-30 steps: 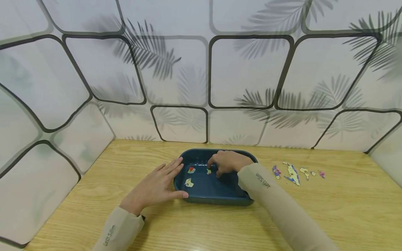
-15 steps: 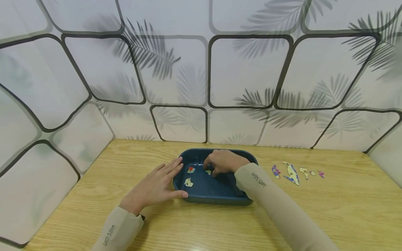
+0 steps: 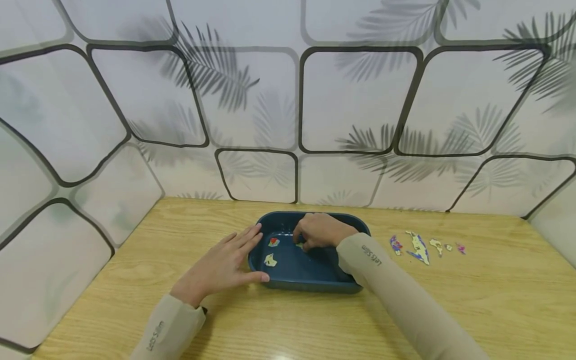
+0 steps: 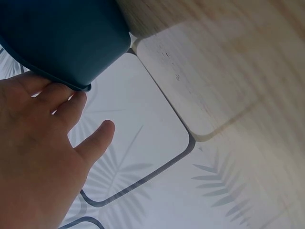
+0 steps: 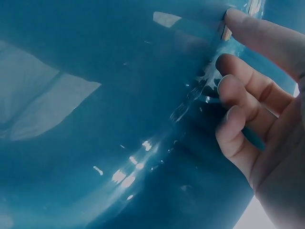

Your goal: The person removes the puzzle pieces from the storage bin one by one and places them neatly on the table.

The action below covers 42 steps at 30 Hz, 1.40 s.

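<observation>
A dark blue rectangular basin [image 3: 310, 286] sits on the wooden table. My left hand [image 3: 220, 270] rests at its left side, fingers straight against the rim and thumb spread to the front corner. The basin's outer wall [image 4: 66, 43] rises beyond those fingers in the left wrist view. My right hand [image 3: 323, 230] reaches inside with bent fingers, and its fingertips pinch a small pale cutout [image 3: 299, 245], mostly hidden. In the right wrist view a narrow edge of this cutout [image 5: 226, 32] shows by a fingertip. A red-and-green cutout [image 3: 273, 242] and a cream one [image 3: 270, 260] lie inside at the left.
Right of the basin, a row of flat cutouts lies on the table [image 3: 450, 300]: a red-and-blue piece [image 3: 396, 245], a long cream piece with blue edges [image 3: 419, 247], smaller cream pieces [image 3: 435, 245] and a pink one [image 3: 461, 248]. A patterned wall [image 3: 342, 180] stands behind.
My right hand has shifted slightly left inside the basin, and its fingers have closed in over the small pale cutout. My left hand keeps its place at the rim.
</observation>
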{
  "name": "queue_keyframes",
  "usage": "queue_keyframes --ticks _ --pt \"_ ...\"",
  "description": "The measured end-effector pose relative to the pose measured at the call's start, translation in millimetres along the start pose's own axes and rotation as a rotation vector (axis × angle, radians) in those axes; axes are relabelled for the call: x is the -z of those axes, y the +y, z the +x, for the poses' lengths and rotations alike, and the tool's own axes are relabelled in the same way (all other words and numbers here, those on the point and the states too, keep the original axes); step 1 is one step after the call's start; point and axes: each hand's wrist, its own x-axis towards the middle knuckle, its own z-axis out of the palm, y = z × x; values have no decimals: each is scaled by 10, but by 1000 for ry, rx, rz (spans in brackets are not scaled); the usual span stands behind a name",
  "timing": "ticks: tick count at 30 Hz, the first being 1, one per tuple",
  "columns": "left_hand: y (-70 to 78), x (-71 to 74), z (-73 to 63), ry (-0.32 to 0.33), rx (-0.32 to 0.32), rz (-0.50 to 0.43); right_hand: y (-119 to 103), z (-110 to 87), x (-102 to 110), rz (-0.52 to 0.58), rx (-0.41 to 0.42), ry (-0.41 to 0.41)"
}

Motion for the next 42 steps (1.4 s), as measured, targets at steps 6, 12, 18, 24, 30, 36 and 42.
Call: queue_keyframes --ticks 6,12,18,24,30,36,42 --pt "5 1 -8 -8 7 -9 5 -6 -5 17 -3 1" --pt "0 1 0 -3 7 -8 16 -22 16 -4 -13 -3" --pt "-2 2 4 -6 6 -9 25 -14 19 -17 -10 -2" --pt "-1 5 0 -14 11 -12 26 8 2 -16 -27 -3" --pt "-3 3 0 -18 12 -11 22 8 -3 -22 -12 11" --pt "-7 -7 -12 -18 16 0 23 11 -24 0 4 7" --pt "-10 -6 -4 -10 9 -1 29 4 -5 63 -20 -9"
